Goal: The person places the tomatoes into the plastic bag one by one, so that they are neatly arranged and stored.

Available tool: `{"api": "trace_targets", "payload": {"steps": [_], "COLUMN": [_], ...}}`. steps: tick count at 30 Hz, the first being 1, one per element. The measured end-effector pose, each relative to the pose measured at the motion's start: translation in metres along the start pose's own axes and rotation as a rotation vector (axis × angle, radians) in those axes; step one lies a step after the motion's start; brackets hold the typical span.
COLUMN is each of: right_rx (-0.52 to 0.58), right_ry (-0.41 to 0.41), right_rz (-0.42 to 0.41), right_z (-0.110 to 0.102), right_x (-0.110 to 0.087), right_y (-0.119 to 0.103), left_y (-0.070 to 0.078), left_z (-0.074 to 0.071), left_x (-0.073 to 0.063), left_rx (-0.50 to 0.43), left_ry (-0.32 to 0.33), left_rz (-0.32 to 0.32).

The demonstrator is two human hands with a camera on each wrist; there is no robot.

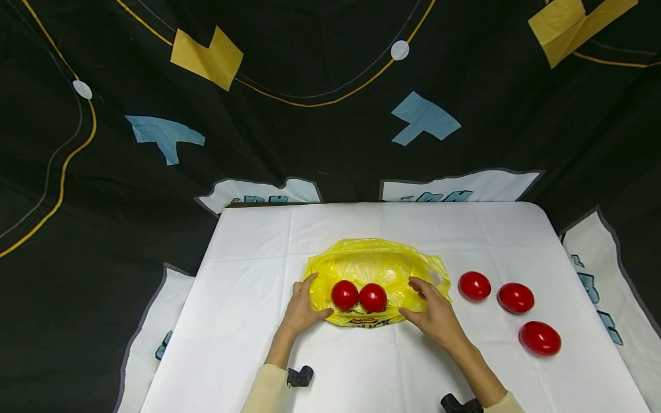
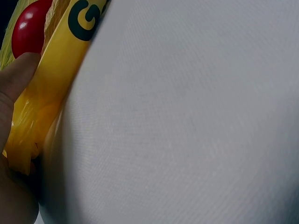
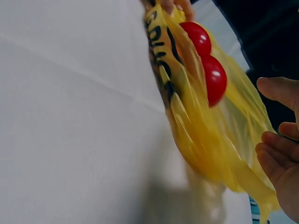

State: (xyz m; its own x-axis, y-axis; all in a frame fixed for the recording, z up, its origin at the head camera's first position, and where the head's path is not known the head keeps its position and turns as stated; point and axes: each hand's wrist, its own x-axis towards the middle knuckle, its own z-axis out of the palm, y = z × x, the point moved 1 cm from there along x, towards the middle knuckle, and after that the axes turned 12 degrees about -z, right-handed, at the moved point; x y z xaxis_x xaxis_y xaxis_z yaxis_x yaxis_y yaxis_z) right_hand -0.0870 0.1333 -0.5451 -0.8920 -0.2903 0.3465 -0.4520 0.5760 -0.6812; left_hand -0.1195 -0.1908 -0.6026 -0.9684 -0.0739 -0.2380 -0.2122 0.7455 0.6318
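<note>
Left hand point(image 1: 300, 311) grips yellow bag point(image 1: 368, 258); inside, right of that hand: two red balls point(image 1: 373, 297) (side by side). Right hand point(image 1: 438, 320) stands wide.

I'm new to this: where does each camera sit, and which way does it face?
Head: worn on the head, facing forward and down at the white table and dark backdrop; left hand, right hand and forearms show.
Left: on the left wrist, facing the table and yellow bag; left thumb shows.
Right: on the right wrist, facing across the bag; right fingers and left fingers show.
Head and right views share the bag and two red objects.
</note>
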Motion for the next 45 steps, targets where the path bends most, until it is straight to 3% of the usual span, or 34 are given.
{"api": "trace_targets", "payload": {"steps": [16,29,37,40,45], "right_rx": [-0.042,-0.102,-0.271,-0.303,-0.299], "right_ry": [0.132,0.215,0.279,0.305,0.264], "right_rz": [-0.031,0.068,0.227,0.33,0.51], "right_z": [-0.04,-0.071,-0.099,-0.108,-0.118], "right_x": [-0.023,-0.052,-0.079,-0.089,-0.104], "right_y": [0.009,0.022,0.042,0.049,0.059], "left_y": [0.001,-0.001,-0.001,0.0,0.001], "left_z": [-0.003,-0.001,0.0,0.0,0.0], "left_x": [-0.001,-0.001,0.0,0.0,0.0], "left_rx": [0.007,0.001,0.011,0.01,0.007], "left_ry": [0.003,0.002,0.005,0.005,-0.001], "left_rz": [0.002,-0.009,-0.001,-0.001,-0.002]}}
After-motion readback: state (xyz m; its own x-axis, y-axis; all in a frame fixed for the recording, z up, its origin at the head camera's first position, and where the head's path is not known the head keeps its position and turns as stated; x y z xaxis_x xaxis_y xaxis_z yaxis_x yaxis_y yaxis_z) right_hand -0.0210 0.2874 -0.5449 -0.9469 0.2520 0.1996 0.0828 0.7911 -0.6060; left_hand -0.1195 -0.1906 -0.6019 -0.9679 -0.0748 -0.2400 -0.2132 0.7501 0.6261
